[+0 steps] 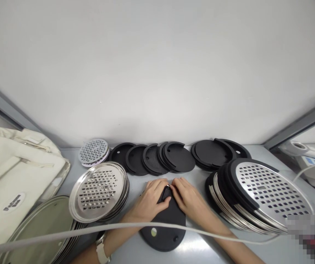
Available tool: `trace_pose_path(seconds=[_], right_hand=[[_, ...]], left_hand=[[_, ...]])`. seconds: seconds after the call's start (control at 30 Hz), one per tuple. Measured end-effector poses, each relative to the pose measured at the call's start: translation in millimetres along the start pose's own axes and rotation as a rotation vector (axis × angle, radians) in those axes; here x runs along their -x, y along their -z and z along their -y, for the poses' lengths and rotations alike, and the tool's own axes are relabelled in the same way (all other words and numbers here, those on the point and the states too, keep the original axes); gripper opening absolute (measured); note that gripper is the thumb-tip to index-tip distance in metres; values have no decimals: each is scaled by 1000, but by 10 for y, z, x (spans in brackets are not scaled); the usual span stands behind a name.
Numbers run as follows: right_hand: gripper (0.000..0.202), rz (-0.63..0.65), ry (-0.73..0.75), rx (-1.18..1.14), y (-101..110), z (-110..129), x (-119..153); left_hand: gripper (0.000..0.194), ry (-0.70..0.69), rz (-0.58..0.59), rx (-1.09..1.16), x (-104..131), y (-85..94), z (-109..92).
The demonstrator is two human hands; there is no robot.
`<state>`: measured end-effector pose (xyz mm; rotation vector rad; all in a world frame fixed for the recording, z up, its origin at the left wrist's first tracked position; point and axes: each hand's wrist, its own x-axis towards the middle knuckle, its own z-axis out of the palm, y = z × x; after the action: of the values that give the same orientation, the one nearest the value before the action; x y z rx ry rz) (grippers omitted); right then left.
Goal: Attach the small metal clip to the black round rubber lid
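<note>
In the head view, a black flat piece (pixel 165 234) with a rounded near end and a small pale round spot lies on the grey table, low in the middle. At its far end my left hand (pixel 154 200) is closed, its fingers and thumb around a small dark part with a shiny bit. My right hand (pixel 186 196) touches the same far end from the right, fingers bent and pressed together. The fingertips of both hands nearly meet there. What exactly the fingers pinch is too small to make out.
Black discs (pixel 179 157) line the wall. Perforated metal plates stand in stacks at left (pixel 99 190) and right (pixel 273 190). Green-grey plates (pixel 42 227) and a cream bag (pixel 17 183) are far left. A white cable (pixel 130 225) crosses in front of the forearms.
</note>
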<state>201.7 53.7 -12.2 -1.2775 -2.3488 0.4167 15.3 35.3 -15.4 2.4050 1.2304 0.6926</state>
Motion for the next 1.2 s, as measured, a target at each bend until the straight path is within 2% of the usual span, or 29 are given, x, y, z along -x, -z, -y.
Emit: trace_pose_path(seconds=[0.37,0.63,0.87,1.07,1.2], right_hand=[[13,28,20,-63,0,-8,-10],[10,34,76,-89,-4,-22,-5],[9,19,21,-137,36,-14,-17],[7,-6,-37,-290,55,-5,-26],[8,-14,-65,-307,59,17,-21]], left_hand=[[27,71,-27,74,-45,44,-52],[48,91,36,119,-43,117,-84],[49,113,60,143,-39,112,-72],[43,129,75,137,-25,83,-45],[42,132,66,140,-29,75,-44]])
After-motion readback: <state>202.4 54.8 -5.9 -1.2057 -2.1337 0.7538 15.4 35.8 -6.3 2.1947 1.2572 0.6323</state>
